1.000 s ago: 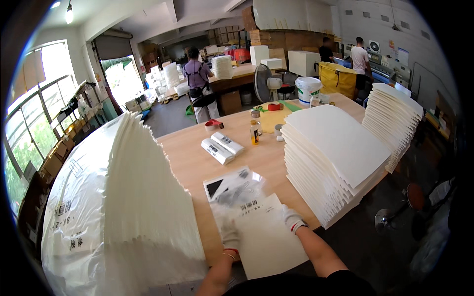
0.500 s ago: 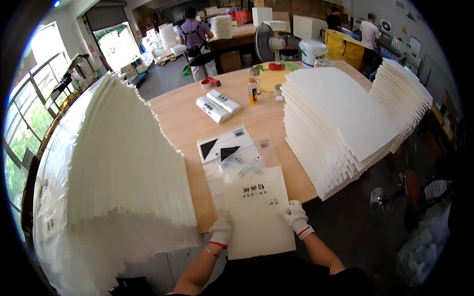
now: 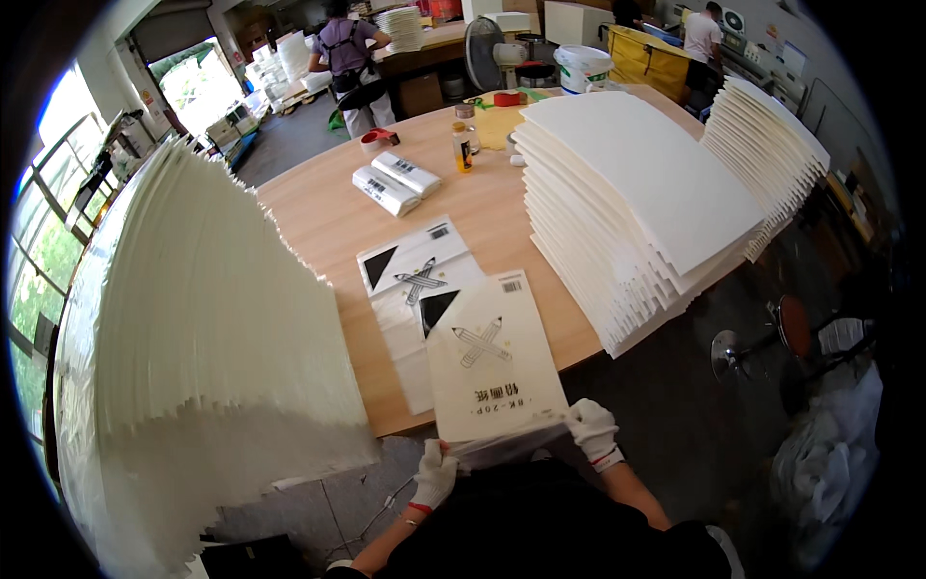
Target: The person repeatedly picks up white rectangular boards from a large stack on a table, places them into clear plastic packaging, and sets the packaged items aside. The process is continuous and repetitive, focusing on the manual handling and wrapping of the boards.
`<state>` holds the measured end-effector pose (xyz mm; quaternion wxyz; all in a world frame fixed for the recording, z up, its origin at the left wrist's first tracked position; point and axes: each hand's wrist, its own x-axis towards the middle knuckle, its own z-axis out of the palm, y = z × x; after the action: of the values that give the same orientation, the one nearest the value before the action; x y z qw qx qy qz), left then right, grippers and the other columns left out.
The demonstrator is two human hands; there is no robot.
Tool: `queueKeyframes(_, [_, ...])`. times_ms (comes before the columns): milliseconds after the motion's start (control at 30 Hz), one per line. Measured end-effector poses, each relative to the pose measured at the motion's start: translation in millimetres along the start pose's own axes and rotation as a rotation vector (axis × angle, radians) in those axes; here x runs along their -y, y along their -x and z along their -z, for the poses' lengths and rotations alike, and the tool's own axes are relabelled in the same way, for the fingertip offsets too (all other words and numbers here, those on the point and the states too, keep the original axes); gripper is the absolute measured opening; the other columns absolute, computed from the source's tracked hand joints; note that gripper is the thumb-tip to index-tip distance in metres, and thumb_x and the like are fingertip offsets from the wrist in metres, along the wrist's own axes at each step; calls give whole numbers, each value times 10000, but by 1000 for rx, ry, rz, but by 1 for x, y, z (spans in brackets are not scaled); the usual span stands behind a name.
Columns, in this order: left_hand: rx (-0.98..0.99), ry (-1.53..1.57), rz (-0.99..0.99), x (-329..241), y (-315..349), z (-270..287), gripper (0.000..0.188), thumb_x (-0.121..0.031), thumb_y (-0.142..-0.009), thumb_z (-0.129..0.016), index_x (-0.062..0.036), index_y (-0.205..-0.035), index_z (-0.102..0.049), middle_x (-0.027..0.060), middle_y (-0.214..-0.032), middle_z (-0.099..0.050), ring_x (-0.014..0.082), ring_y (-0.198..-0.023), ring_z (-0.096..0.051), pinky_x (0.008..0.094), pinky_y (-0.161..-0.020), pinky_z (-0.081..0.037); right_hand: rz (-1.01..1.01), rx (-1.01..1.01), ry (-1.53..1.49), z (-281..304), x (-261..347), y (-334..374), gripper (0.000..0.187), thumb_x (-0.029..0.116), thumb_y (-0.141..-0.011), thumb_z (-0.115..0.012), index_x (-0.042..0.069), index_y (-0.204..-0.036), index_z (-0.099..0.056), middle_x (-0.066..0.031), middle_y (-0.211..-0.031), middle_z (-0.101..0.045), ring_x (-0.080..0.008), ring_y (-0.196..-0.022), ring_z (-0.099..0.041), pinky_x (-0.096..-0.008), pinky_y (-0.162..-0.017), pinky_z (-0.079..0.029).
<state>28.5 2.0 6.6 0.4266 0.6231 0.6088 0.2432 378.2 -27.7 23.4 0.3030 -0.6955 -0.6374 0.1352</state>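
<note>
Clear-sleeved cream paper packet (image 3: 494,362); near plastic flap (image 3: 502,444) blurred
Flat white plastic sleeve with black corner triangle (image 3: 400,326), right side partly hidden by the packet; purple-shirted person (image 3: 349,50), top of head cut off by upper edge; slender amber bottle (image 3: 462,150), label too small to read.

A flat rectangular pack of cream matt paper (image 3: 494,372) is enclosed in a clear plastic sleeve (image 3: 506,447), glossy and creased along its lower edge. Matt white cloth gloves with red-edged cuffs (image 3: 593,431) are worn. The broad pale-brown tabletop (image 3: 313,227) is finished in smooth wood grain. On the tall translucent-white stack of thin sheets (image 3: 212,318), a shiny, plastic-like outer face and rough edges are seen.
</note>
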Motion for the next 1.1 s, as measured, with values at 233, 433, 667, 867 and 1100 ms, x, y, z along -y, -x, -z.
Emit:
queueKeyframes(233, [67, 178, -218, -38, 0, 6, 129, 69, -845, -489, -4, -913, -570, 159, -848, -600, 287, -751, -640, 384, -685, -530, -238, 405, -393, 54, -29, 49, 221, 299, -922, -721, 82, -961, -712, -96, -944, -712, -236, -882, -709, -388, -808, -559])
queueKeyframes(433, [95, -102, -721, -203, -28, 75, 99, 26, -786, -568, -44, -850, -592, 135, -852, -580, 337, -760, -609, 395, -674, -508, -378, 329, -1295, -19, -16, -36, 310, 73, -981, -648, 39, -1289, -640, -103, -1217, -680, -240, -1094, -675, -391, -975, -559])
queueKeyframes(667, [273, -200, -761, -334, 96, 205, 219, -144, -871, -688, -74, -1078, -661, 101, -936, -679, 349, -818, -682, 409, -669, -545, 93, 304, -1371, 8, 158, -130, 325, 149, -1021, -603, -34, -1288, -619, -92, -1165, -681, -173, -1041, -653, -336, -929, -547])
queueKeyframes(867, [-1014, -210, -1029, -348, 195, 338, 249, -293, -1017, -567, -60, -1100, -538, 95, -1128, -611, 224, -1031, -614, 420, -1006, -515, 1090, 78, -1007, 158, 372, -234, 429, 151, -1020, -589, -40, -1401, -544, -136, -1310, -644, -198, -1110, -638, -315, -948, -540])
queueKeyframes(1100, [-1041, 326, -824, -201, 263, 568, 337, -297, -1078, -523, -46, -1286, -610, 49, -1223, -632, 163, -1093, -597, 346, -983, -479, 1028, 987, -795, 178, 526, -240, 678, 569, -1055, -433, -9, -1383, -564, -122, -775, -674, -160, -629, -687, -272, -535, -585])
